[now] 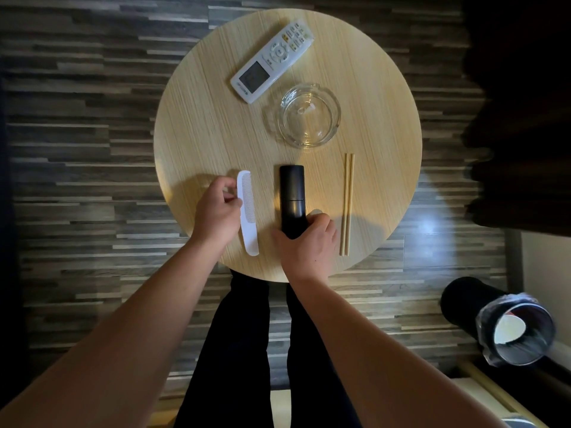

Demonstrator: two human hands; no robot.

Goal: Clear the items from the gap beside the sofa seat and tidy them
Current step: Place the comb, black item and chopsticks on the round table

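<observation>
On the round wooden table [200, 118] lie a white comb [248, 217], a black remote [292, 193] and a pair of wooden chopsticks [347, 205], side by side near the front edge. My left hand [216, 211] touches the comb's left edge with curled fingers. Fingers of my right hand [306, 242] wrap the black remote's near end, which rests on the table. A white remote [272, 60] lies at the back, with a glass ashtray [309, 117] in front of it.
A black bin [506, 329] with a plastic liner stands on the floor at the lower right. Dark curtain or furniture fills the right edge. My legs stand just below the table's front edge on the striped wooden floor.
</observation>
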